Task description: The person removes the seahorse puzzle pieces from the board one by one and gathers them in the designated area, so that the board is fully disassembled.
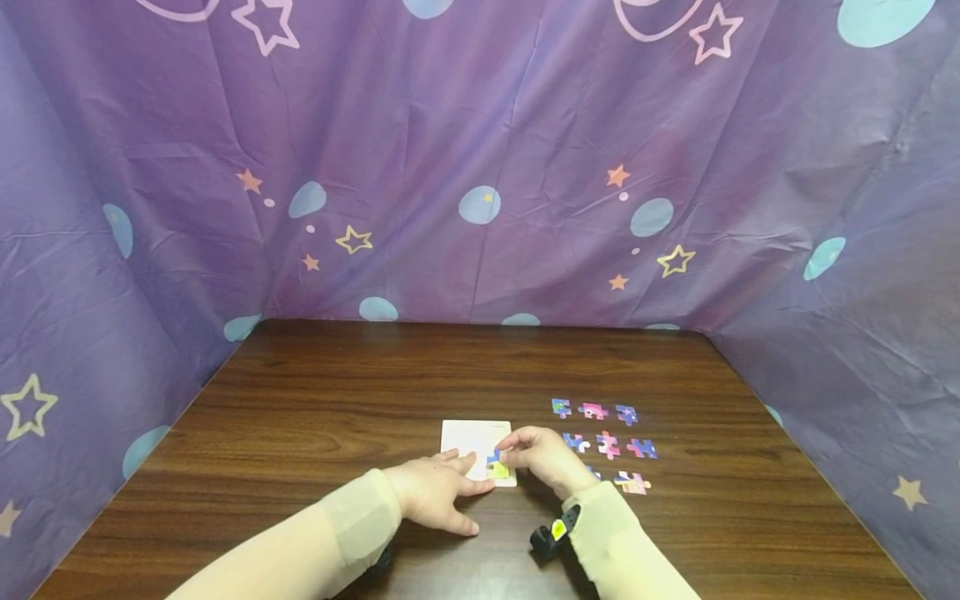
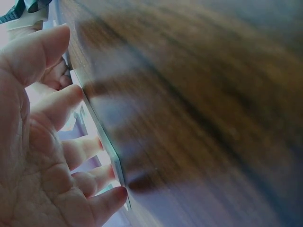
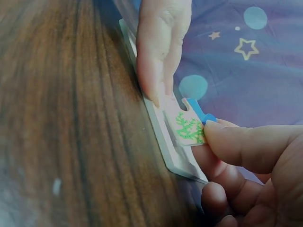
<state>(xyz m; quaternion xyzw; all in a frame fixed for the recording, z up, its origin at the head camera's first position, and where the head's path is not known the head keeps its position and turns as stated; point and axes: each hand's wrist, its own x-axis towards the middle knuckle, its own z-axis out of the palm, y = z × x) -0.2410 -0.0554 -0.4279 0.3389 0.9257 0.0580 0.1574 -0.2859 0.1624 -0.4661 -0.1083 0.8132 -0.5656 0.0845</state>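
A white puzzle tray (image 1: 459, 433) with a raised rim lies flat on the table. My left hand (image 1: 437, 490) rests on its near left part, fingers spread and fairly straight; in the left wrist view the fingertips (image 2: 113, 194) touch the tray along its edge. Between thumb and fingers my right hand (image 1: 551, 460) pinches a jigsaw piece (image 3: 190, 124) over the tray's right side. That piece is cream with a green coral-like print and a blue edge. It is tilted, one corner close to the tray surface (image 3: 158, 130).
Several loose jigsaw pieces (image 1: 608, 445) in pink, blue and purple lie in rows right of the tray, some partly behind my right hand. The dark wooden table (image 1: 337, 375) is bounded at the back and sides by a purple star-printed cloth (image 1: 420, 150).
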